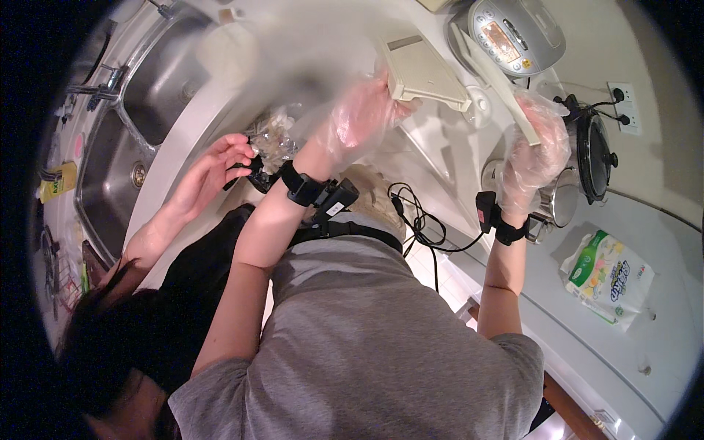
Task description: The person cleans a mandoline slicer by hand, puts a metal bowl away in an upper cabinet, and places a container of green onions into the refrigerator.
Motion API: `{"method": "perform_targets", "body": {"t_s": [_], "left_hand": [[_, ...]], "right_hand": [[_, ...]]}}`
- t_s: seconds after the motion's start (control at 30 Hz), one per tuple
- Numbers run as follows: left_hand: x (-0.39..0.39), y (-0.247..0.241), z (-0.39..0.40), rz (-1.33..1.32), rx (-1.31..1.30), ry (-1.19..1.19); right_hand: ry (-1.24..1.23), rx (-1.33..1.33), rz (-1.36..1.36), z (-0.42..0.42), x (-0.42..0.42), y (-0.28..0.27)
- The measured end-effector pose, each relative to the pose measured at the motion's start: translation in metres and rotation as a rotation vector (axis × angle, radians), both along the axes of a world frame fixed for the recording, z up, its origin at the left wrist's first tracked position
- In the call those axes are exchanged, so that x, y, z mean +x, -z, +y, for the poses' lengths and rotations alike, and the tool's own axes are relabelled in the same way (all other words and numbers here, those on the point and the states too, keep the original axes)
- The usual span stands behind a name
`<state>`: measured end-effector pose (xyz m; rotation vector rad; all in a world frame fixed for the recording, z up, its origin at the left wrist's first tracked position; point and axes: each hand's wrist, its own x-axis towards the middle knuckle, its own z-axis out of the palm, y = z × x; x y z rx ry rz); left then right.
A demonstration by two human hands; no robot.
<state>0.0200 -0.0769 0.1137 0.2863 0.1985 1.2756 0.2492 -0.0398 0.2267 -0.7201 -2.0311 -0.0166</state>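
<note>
My left hand [366,113], in a clear plastic glove, grips the near end of an off-white mandoline slicer [426,71] with a slot across its far end. To the right, my right hand [536,140], also gloved, holds a long off-white plastic piece [492,69] seen almost edge-on. Its far end reaches toward the rice cooker [514,38]. Between the two pieces lies a white round knobbed part [478,104]. A pale blur covers part of the view above my left hand.
Another person's bare hand [214,168] is close to a bag of scraps [272,137] at left. Beyond are a double steel sink [157,71] and faucet [107,82]. On the right stand a black lidded pot [594,159], metal cup [562,198] and paper-towel pack [608,278]. A black cable [421,217] hangs before me.
</note>
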Motion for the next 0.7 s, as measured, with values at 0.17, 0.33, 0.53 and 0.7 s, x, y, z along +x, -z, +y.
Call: {"method": "perform_targets", "body": {"t_s": [0.17, 0.33, 0.53, 0.7], "left_hand": [[0.006, 0.010, -0.009, 0.119, -0.221, -0.004], [0.012, 0.022, -0.014, 0.106, -0.225, 0.031], [0.016, 0.002, -0.018, 0.334, -0.171, 0.016], [0.014, -0.013, -0.025, 0.587, -0.031, -0.102]], "right_hand": [[-0.035, -0.287, -0.002, -0.017, -0.010, 0.027], [-0.025, -0.305, -0.093, -0.029, -0.027, 0.060], [0.001, -0.306, -0.072, -0.033, -0.029, 0.076], [0.022, -0.183, -0.162, -0.035, -0.027, 0.070]]}}
